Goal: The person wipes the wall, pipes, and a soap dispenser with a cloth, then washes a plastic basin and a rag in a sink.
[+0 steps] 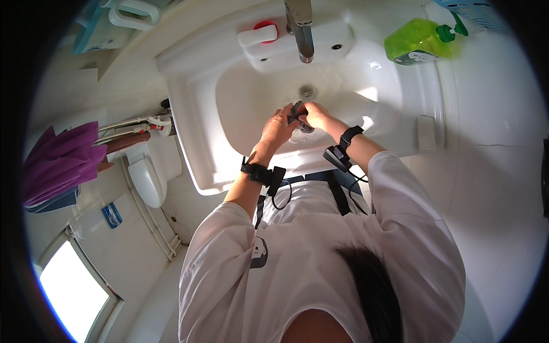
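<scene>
Over the basin of a white ceramic sink [240,98], both of my hands grip one small dark grey cloth item [305,127], perhaps a sock. My left hand [279,125] has it from the left side, fingers bent over its edge. From the right, my right hand [315,115] pinches it with thumb and fingers. The cloth is bunched and partly covered by my fingers, so its full shape is hidden. Just beyond my hands sits the round drain [307,91]. A metal faucet [305,43] points down above it; I cannot make out a stream.
A white bar of soap [258,36] rests on a red holder [271,27] by the faucet. On the right rim lies or leans a green pump bottle [416,42]. A white block [426,133] is at the right edge. Purple cloth [68,163] hangs left, near a toilet [148,182].
</scene>
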